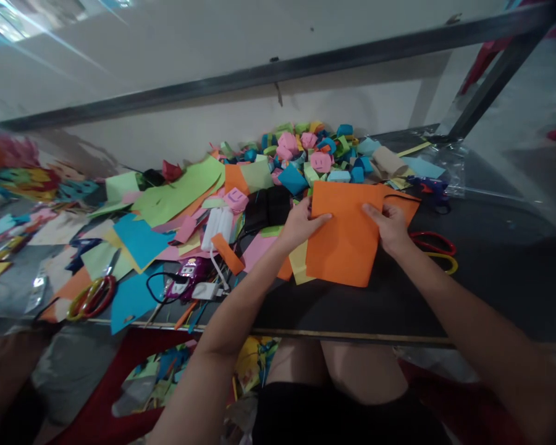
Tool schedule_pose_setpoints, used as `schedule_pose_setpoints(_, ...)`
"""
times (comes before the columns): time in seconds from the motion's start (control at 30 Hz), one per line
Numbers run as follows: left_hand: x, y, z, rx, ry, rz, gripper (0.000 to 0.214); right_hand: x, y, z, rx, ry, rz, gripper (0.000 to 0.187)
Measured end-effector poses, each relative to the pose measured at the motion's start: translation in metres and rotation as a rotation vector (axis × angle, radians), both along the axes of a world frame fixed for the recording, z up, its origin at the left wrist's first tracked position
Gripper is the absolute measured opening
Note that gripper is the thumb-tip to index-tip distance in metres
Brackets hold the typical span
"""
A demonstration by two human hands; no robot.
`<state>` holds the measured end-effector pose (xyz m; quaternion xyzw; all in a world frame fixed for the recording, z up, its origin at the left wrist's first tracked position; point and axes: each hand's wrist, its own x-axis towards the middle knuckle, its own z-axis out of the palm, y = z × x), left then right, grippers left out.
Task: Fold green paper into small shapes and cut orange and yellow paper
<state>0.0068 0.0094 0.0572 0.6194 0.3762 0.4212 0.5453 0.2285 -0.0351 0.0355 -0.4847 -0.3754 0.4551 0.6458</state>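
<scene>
An orange sheet of paper [343, 247] is held up over the dark table, between my two hands. My left hand [302, 224] pinches its upper left edge, thumb lying across the front. On the opposite side, my right hand [390, 227] grips the right edge with the thumb in front; the fingers behind the sheet are hidden. Another orange piece [405, 204] shows behind my right hand. Scissors with red and yellow handles [433, 244] lie just right of that hand. Below the sheet's left edge, a yellow paper [300, 262] peeks out.
Folded paper shapes [321, 162] are heaped against the wall. Loose coloured sheets [143, 241], a second pair of scissors [92, 296], a white power strip [217, 228] and a purple device with cables [189, 275] cover the left. Another person's hand [13, 352] is at lower left.
</scene>
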Motion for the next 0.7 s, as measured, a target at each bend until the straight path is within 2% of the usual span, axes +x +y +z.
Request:
schedule_pose_setpoints(0.07,-0.002,-0.002,-0.002,0.004,-0.041,0.010,0.074,-0.003,-0.004,0.001,0.043,-0.035,-0.050,0.051)
schedule_pose_setpoints(0.17,-0.003,-0.003,-0.005,0.022,-0.159,0.032,0.062,-0.008,-0.009,0.000,0.068,-0.098,-0.018,0.048)
schedule_pose_setpoints(0.37,-0.003,-0.002,-0.015,0.072,-0.241,0.216,0.044,-0.013,-0.012,-0.005,0.043,-0.190,0.022,0.047)
schedule_pose_setpoints(0.57,-0.001,0.002,-0.023,0.041,-0.283,0.159,0.049,-0.011,-0.010,-0.005,0.051,-0.174,0.012,0.049)
schedule_pose_setpoints(0.7,-0.002,0.003,-0.025,0.015,-0.254,0.160,0.043,-0.012,-0.010,-0.004,0.050,-0.171,0.020,0.049)
